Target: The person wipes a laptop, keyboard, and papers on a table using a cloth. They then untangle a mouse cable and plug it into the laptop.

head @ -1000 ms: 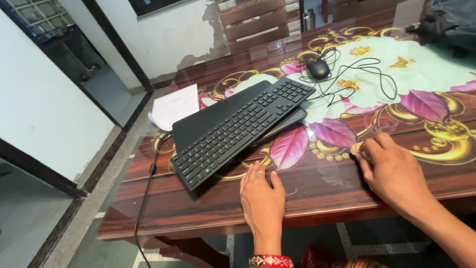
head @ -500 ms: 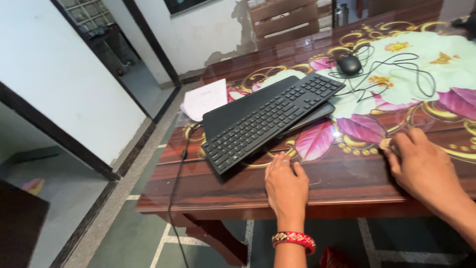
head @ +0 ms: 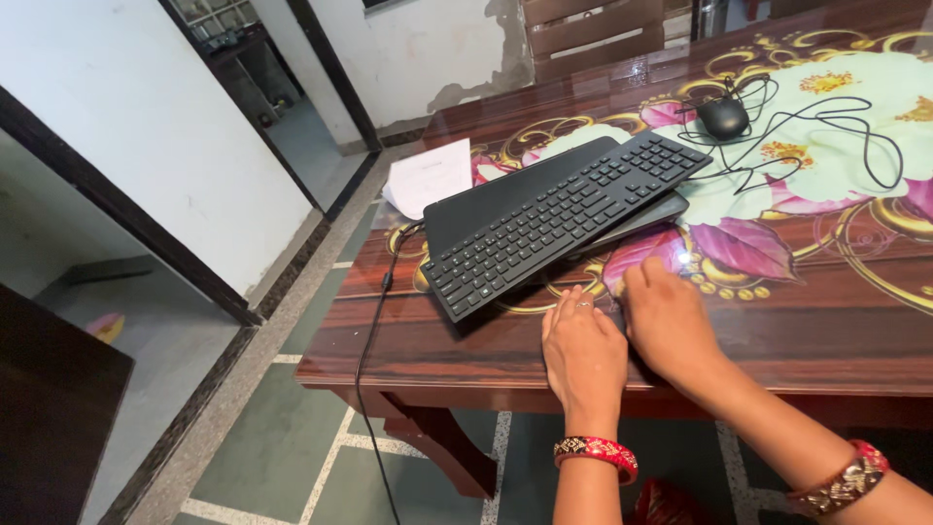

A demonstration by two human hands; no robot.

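Two bare hands rested palm-down, side by side, on the near edge of a glossy wooden table (head: 826, 340) printed with large white and pink flowers. The left hand (head: 583, 355) lay flat with its fingers held together and a ring on one of them; it gripped nothing, and a red beaded bangle (head: 595, 454) circled its wrist. The right hand (head: 669, 326) lay just beside it, fingers extended toward the keyboard and spread slightly on the tabletop; whether anything lay beneath the palm could not be told. A gold and red bangle (head: 844, 478) showed on the right forearm. Just beyond the fingertips of both hands sat a black keyboard (head: 564, 222), placed diagonally and propped on a dark flat device (head: 525, 194), apparently a closed laptop, so that its near corner overhung the table surface. A black cable (head: 374, 321) dropped from the keyboard's left end over the table edge to the tiled floor. Behind the device lay a white sheet of paper (head: 430, 175). Farther back, well apart from the hands, a black mouse (head: 722, 117) sat among loops of its own thin cord (head: 826, 107). A wooden chair back (head: 603, 34) stood at the far side.
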